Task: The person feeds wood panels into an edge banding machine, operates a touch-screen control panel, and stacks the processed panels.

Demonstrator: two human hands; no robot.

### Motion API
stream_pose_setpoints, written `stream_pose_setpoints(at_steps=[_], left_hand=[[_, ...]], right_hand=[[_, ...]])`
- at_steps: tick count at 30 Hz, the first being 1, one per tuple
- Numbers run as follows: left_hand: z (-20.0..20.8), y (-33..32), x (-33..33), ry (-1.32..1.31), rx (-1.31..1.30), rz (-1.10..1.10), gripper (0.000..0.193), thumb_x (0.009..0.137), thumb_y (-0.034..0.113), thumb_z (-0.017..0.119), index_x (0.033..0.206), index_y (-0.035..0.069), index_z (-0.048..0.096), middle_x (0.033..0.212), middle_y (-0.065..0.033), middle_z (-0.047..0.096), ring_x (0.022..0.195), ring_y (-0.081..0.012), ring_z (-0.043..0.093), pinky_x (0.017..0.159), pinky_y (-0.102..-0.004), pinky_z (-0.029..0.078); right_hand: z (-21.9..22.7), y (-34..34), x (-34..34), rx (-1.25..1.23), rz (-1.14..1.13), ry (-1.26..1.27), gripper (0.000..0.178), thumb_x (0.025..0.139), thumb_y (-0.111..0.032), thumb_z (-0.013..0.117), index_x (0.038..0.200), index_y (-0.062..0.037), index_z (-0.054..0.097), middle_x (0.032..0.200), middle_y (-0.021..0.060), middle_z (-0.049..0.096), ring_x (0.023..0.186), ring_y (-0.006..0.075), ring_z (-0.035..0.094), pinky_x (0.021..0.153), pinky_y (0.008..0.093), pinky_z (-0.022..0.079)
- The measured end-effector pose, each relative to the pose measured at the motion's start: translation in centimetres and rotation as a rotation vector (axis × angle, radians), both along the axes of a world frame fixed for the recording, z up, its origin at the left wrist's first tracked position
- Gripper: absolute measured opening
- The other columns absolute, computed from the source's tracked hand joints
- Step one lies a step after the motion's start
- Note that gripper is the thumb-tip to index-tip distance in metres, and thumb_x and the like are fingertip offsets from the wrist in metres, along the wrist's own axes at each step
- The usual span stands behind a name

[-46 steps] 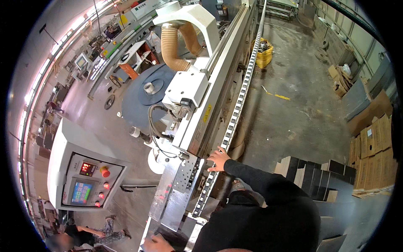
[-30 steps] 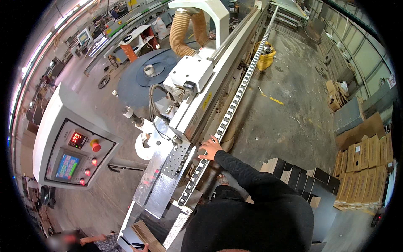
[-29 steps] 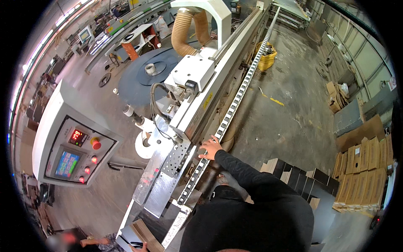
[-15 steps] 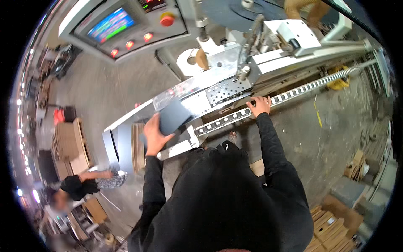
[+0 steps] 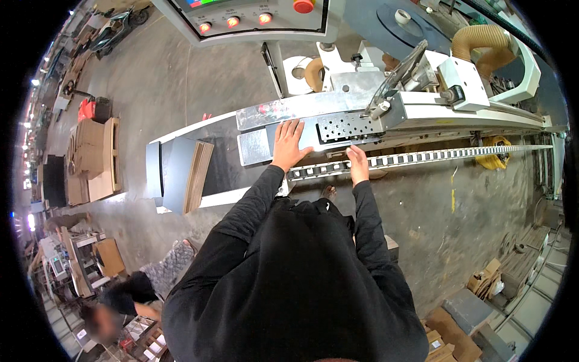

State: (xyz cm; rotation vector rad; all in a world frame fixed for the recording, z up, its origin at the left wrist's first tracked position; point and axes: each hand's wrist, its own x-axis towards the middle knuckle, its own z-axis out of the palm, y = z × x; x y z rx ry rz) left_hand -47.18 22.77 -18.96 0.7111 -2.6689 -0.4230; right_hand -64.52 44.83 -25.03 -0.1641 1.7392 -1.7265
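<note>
My left hand (image 5: 289, 146) lies flat, fingers stretched, on a blue-grey panel (image 5: 309, 134) on the machine's metal bed. The panel's right end meets a perforated metal plate (image 5: 350, 127). My right hand (image 5: 358, 164) is at the bed's front edge, just below that plate and over the roller rail (image 5: 386, 161). Its fingers are extended, and I see nothing held in them. To the left, a stack of blue-grey panels with brown edges (image 5: 198, 176) leans on the dark end of the machine table (image 5: 232, 160).
A control panel with lit buttons (image 5: 233, 22) and a red knob (image 5: 303, 5) stands beyond the bed. The clamp assembly (image 5: 379, 110) rises to the right. Cardboard (image 5: 88, 148) is stacked at far left. Another person (image 5: 129, 295) is at lower left, cardboard boxes (image 5: 452, 332) at lower right.
My left hand has carried the blue-grey panel from beside the stack rightward onto the metal bed. My right hand has moved off the roller rail toward the bed's edge. The view has shifted.
</note>
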Motion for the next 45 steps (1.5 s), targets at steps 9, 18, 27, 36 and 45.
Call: stream_pose_setpoints(at_steps=[9, 18, 27, 36, 45], left_hand=[[-1.0, -1.8, 7.9, -0.099, 0.062, -0.014, 0.064, 0.098, 0.035, 0.072, 0.156, 0.014, 0.053, 0.168, -0.0118, 0.041, 0.154, -0.0420, 0.035, 0.125, -0.0550, 0.029], [-0.9, -3.6, 8.4, -0.225, 0.035, -0.138, 0.063, 0.103, 0.029, 0.066, 0.160, 0.011, 0.047, 0.173, -0.0109, 0.035, 0.159, -0.0386, 0.030, 0.128, -0.0515, 0.027], [-1.2, -0.4, 2.7, -0.171, 0.036, -0.175, 0.072, 0.103, 0.030, 0.067, 0.161, 0.000, 0.037, 0.169, -0.0197, 0.036, 0.156, -0.0410, 0.034, 0.127, -0.0510, 0.030], [-2.8, 3.3, -3.7, -0.088, -0.018, -0.144, 0.072, 0.097, 0.030, 0.072, 0.147, -0.015, 0.046, 0.158, -0.0351, 0.044, 0.150, -0.0478, 0.038, 0.129, -0.0529, 0.026], [-4.2, 6.9, -9.6, 0.180, -0.003, -0.068, 0.069, 0.086, 0.038, 0.086, 0.132, -0.010, 0.065, 0.146, -0.0328, 0.056, 0.138, -0.0524, 0.049, 0.125, -0.0589, 0.033]], right_hand=[[2.9, -3.5, 2.0, -0.373, -0.203, -0.658, 0.085, 0.097, -0.051, 0.074, 0.153, 0.0038, 0.039, 0.149, 0.0220, 0.051, 0.143, 0.0360, 0.050, 0.124, 0.0481, 0.038], [4.3, -3.2, 2.0, -0.586, -0.282, -0.833, 0.109, 0.097, -0.054, 0.070, 0.167, 0.0057, 0.012, 0.170, 0.0257, 0.024, 0.157, 0.0369, 0.031, 0.129, 0.0509, 0.030], [4.9, -1.0, -2.9, -0.615, -0.407, -0.815, 0.100, 0.104, -0.061, 0.049, 0.167, 0.0074, 0.013, 0.168, 0.0280, 0.026, 0.154, 0.0364, 0.032, 0.128, 0.0497, 0.028], [6.7, 2.4, -11.5, -0.645, -0.452, -0.949, 0.112, 0.101, -0.075, 0.047, 0.170, -0.0009, -0.002, 0.177, 0.0260, 0.003, 0.164, 0.0369, 0.011, 0.133, 0.0483, 0.016], [3.9, 5.6, -15.2, -0.516, -0.580, -0.641, 0.086, 0.104, -0.057, 0.061, 0.165, -0.0028, 0.034, 0.166, 0.0199, 0.038, 0.153, 0.0306, 0.038, 0.125, 0.0459, 0.036]])
